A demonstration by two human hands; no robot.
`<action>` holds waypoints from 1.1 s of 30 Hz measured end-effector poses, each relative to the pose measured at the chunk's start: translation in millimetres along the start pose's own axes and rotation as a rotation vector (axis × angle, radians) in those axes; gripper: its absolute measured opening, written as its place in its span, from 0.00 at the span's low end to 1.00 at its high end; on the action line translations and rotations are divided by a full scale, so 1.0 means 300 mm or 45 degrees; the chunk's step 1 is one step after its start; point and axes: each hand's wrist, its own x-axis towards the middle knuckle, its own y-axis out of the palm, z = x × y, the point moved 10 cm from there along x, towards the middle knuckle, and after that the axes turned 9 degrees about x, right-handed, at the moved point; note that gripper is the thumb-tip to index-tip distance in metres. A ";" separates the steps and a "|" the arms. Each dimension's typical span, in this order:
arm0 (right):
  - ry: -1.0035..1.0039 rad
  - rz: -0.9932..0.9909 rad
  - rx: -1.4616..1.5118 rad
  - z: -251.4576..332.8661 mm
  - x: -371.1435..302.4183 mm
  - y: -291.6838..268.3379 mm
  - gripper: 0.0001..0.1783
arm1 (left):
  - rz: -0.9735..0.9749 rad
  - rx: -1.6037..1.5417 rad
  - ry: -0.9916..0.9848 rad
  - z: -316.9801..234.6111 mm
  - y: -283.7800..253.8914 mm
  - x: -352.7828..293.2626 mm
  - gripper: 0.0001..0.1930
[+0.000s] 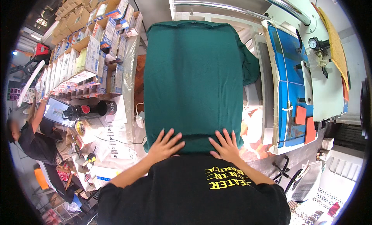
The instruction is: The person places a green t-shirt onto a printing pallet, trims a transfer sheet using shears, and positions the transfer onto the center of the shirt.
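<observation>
A dark green T-shirt (193,81) lies stretched flat over a platen in front of me, its collar at the far end and one sleeve hanging off the right side. My left hand (166,145) rests palm down on the near left part of the shirt, fingers spread. Near the right corner my right hand (226,144) lies flat on the cloth too, its fingers apart. A few shallow folds run between the two hands. Most of the platen is hidden under the fabric.
A heat press with a blue-covered panel (290,89) and a pressure gauge (313,42) stands to the right. On the left, a table holds boxes (83,58), a tablet (58,109) and a black tumbler (89,108). Another person (33,135) reaches toward the boxes. Metal bars (221,8) cross the far side.
</observation>
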 end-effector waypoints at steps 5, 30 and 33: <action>0.738 -0.855 0.387 -0.339 -0.225 -0.165 0.18 | -0.782 -0.427 -0.785 0.292 -0.145 -0.178 0.06; 1.238 -1.010 1.789 -0.661 -0.405 0.072 0.10 | -0.481 -2.318 -1.235 0.599 0.402 -0.542 0.15; 1.199 -1.047 1.593 -0.606 -0.370 -0.003 0.14 | -0.499 -2.340 -1.230 0.572 0.384 -0.531 0.14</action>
